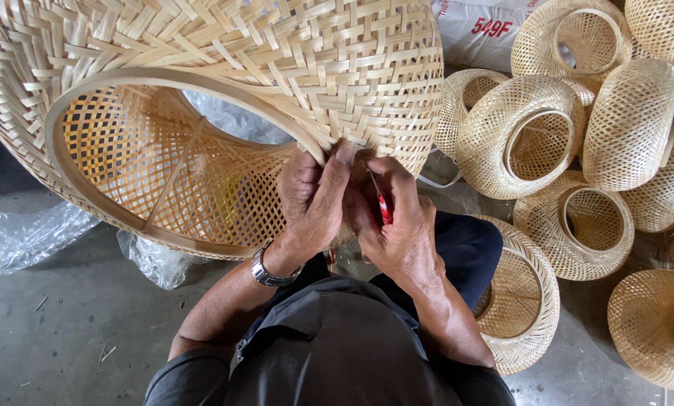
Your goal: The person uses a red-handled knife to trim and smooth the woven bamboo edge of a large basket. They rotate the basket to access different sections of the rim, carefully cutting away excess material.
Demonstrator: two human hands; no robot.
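Left hand [312,199] pinches the rim of the big woven bamboo shade [224,98], thumb up on the hoop edge, fingers closed on it. Right hand [397,218] just beside it, closed round a small red-handled tool [383,207], blade tip pointing up toward the rim, long axis near vertical. Shade sits above and left of both grips, opening facing down-left. Smaller woven shades [528,135] piled right of the grip. Wristwatch [265,271] below left hand.

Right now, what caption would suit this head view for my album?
Left hand pinches a big woven basket's rim; right hand holds a red-handled tool.
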